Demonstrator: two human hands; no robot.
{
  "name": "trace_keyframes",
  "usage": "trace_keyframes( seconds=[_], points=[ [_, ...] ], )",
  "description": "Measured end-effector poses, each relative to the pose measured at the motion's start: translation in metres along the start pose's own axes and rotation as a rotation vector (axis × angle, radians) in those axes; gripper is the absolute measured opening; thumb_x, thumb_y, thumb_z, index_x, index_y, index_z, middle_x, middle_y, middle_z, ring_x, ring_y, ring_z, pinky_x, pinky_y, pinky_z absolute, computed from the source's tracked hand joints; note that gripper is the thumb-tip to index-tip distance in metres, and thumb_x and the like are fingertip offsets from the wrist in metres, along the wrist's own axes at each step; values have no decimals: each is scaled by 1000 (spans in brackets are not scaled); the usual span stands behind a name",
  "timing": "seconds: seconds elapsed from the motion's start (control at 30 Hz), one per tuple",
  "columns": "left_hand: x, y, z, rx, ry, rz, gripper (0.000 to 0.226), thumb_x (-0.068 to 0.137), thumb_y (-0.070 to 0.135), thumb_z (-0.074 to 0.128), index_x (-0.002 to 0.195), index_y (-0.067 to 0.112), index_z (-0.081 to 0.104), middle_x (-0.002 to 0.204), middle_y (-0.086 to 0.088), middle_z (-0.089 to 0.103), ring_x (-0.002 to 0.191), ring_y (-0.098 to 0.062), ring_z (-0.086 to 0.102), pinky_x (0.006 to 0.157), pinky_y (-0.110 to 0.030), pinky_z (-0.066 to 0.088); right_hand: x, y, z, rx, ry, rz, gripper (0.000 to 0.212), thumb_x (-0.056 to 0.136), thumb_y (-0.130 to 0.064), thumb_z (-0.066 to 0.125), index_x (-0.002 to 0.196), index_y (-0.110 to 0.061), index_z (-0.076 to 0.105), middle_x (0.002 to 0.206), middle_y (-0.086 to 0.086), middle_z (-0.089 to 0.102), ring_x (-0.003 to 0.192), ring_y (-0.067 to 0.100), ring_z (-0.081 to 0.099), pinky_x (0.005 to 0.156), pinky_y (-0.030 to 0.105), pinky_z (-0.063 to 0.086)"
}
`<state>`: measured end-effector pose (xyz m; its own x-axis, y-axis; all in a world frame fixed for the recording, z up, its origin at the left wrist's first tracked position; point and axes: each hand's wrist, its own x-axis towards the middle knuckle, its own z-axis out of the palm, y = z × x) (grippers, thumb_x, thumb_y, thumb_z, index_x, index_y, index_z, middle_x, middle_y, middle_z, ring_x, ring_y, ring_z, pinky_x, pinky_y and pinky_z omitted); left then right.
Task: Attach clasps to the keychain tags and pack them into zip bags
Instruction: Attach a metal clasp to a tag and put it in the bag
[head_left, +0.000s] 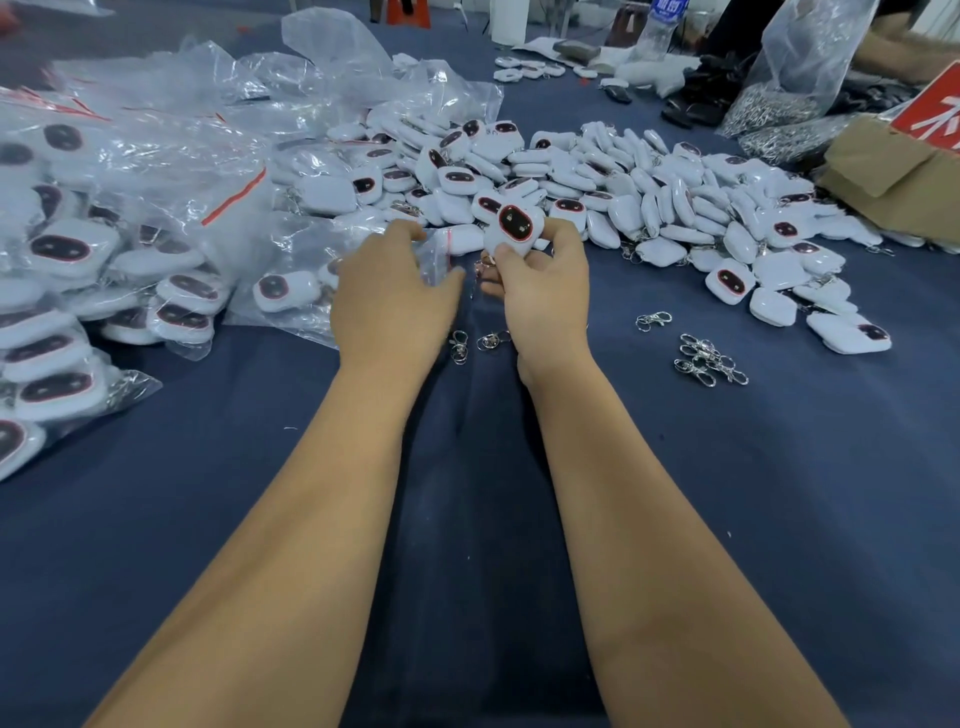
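- Pinching a smooth, rounded white keychain tag (511, 228) in my right hand (540, 291), dark oval face up, above the blue cloth table (467, 519).
- My left hand (389, 296) grips a crinkly clear zip bag (441, 260).
- Shiny metal clasps (709, 358) lie nearby.

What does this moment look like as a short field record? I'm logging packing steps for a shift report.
surface: dark blue table cloth
right hand: grips a white keychain tag, dark face showing
left hand: holds a small clear zip bag beside the tag
loose clasps: on the cloth, right of the hands
unpacked tags: heap beyond the hands
packed bags: piled at left
step: tag not yet in bag
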<state>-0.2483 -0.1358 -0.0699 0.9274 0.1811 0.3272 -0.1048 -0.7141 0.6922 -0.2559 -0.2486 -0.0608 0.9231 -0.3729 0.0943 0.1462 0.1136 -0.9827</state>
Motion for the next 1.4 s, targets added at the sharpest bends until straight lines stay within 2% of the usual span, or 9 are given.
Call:
trace_keyframes(
  seconds=[0.17,0.27,0.5,0.73,0.97,1.07,1.23,1.33,1.4],
  points=[
    [-1,2,-1,164,-21,-31,27,85,28,58,109,19,66,100,-3,68,99,-29,60,71,-35,44,2,-1,1,9,19,-19,20,91,5,54,94,-13,49,85,14,66,76,24,65,79,40,60],
    [-3,5,-4,104,8,-61,18,86,24,52,90,20,69,85,0,69,82,-26,60,64,-32,43,-1,-4,3,-39,43,-35,23,89,5,57,89,-16,49,97,30,64,86,46,63,86,57,53],
    [-2,10,-6,-341,88,-82,16,84,20,59,74,28,67,64,15,62,65,-7,59,59,-20,44,-5,-9,10,210,-180,-86,20,96,11,46,104,-6,41,110,27,57,97,28,68,85,29,58],
    [-2,14,-8,-573,167,-87,14,85,16,62,79,25,70,70,11,66,66,-6,60,65,-20,48,-7,-4,8,-100,-177,-95,14,94,2,59,102,-7,52,95,21,68,87,27,67,88,48,56],
    [-4,17,-10,-654,228,-103,11,87,13,62,84,20,70,74,7,66,70,-8,59,69,-21,50,-8,-1,6,-332,-113,-191,26,83,-15,74,92,-24,52,63,-4,65,61,18,63,70,36,56],
    [-5,19,-11,-668,258,-112,11,86,14,62,83,20,70,73,6,67,69,-9,60,69,-22,52,-8,-1,7,-365,-158,-200,18,84,-21,74,84,-29,58,67,-5,67,67,18,65,76,46,57],
    [-2,17,-11,-654,316,-118,10,86,15,62,81,20,69,72,6,66,69,-9,60,68,-19,50,-13,-2,11,-358,-162,-240,36,96,-28,57,130,-17,61,93,-13,67,79,12,67,89,37,55],
    [3,12,-11,-717,393,-202,11,88,14,61,82,18,69,73,5,64,69,-9,58,65,-17,47,-13,-5,9,-325,-30,-277,31,97,-23,51,127,-20,59,95,-17,62,73,9,63,78,21,53],
    [5,10,-13,-770,494,-227,10,90,13,60,85,18,68,77,3,64,72,-9,58,68,-21,50,-11,-7,6,-337,43,-254,26,98,-19,49,121,-21,60,96,-14,61,76,10,60,80,31,54]
  ],
)
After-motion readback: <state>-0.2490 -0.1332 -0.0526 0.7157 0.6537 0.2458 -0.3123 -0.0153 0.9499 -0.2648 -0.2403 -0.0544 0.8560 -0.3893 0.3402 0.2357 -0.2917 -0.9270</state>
